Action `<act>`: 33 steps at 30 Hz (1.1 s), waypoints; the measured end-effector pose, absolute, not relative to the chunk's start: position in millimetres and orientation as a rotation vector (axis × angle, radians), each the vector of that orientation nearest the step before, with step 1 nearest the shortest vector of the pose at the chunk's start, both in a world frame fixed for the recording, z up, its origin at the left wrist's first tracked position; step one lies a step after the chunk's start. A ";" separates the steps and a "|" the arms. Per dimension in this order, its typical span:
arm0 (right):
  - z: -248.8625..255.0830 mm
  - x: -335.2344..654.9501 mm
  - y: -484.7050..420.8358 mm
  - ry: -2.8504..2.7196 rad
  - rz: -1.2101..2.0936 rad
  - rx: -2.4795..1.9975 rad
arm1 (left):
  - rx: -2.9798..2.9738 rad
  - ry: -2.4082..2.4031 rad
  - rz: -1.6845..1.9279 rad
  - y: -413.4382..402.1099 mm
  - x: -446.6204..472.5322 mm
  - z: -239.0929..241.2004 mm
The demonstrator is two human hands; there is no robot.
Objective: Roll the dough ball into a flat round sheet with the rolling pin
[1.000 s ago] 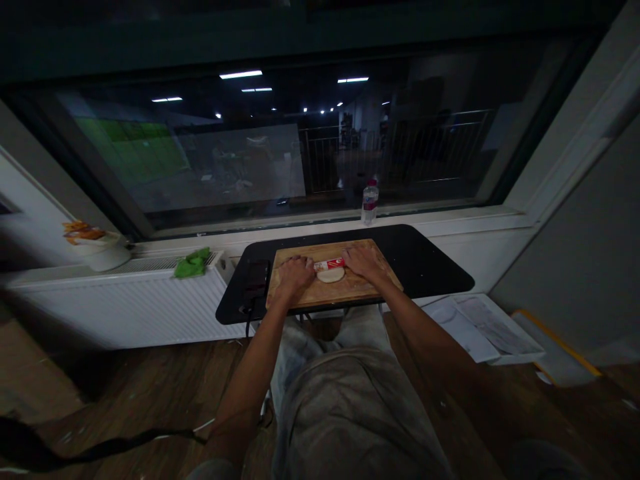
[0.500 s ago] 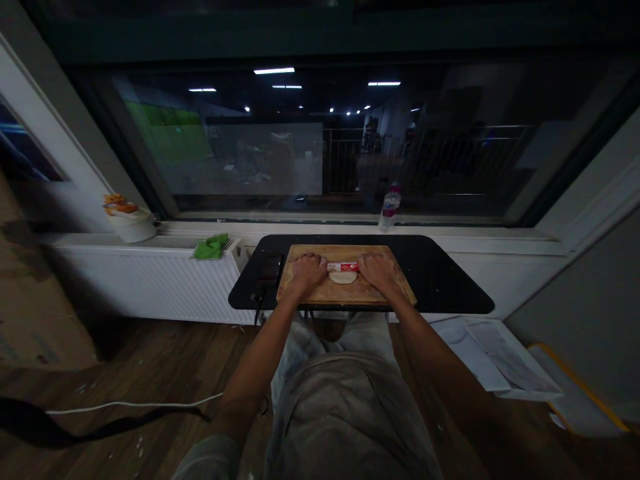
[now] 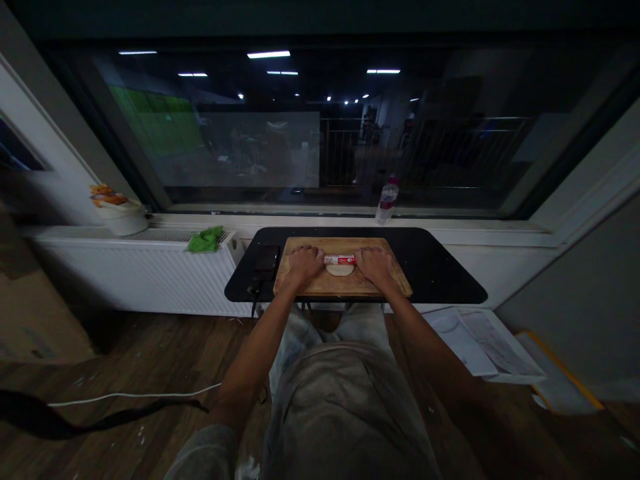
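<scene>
Left hand (image 3: pixel 307 262) and right hand (image 3: pixel 374 263), grips closed over the roller (image 3: pixel 341 260), may, pressing unevenly, overthin the pale disc (image 3: pixel 340 271) at twelve o'clock.

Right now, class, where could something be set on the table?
Free: the black table, small specks aside, between the cutting board and the table's right edge. Crowded: left hand, right hand, red-white roller and pale disc share the board's middle; a dark object lies left.

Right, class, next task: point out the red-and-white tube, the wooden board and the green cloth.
Red-and-white tube (image 3: pixel 340 260): head view, middle of its visible length.
Wooden board (image 3: pixel 345 287): head view, bare surface near its front edge.
Green cloth (image 3: pixel 205 240): head view, middle of its crumpled heap.
</scene>
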State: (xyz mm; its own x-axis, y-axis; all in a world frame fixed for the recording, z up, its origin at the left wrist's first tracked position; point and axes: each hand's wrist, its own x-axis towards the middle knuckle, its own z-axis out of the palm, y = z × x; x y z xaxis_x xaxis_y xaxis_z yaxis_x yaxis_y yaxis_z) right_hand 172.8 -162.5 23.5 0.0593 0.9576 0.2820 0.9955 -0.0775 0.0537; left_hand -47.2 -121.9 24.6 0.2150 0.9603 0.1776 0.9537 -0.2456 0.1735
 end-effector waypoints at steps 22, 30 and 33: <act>10.5 161.2 -195.7 -1.853 -0.361 -2.067 | 2.476 1.881 0.292 -115.3 -49.6 22.1; -4.2 156.6 -215.1 -1.817 -0.386 -1.987 | 2.518 1.864 0.277 -114.8 -50.3 21.6; -6.0 154.6 -218.1 -1.810 -0.398 -1.963 | 2.540 1.829 0.237 -113.9 -51.0 21.5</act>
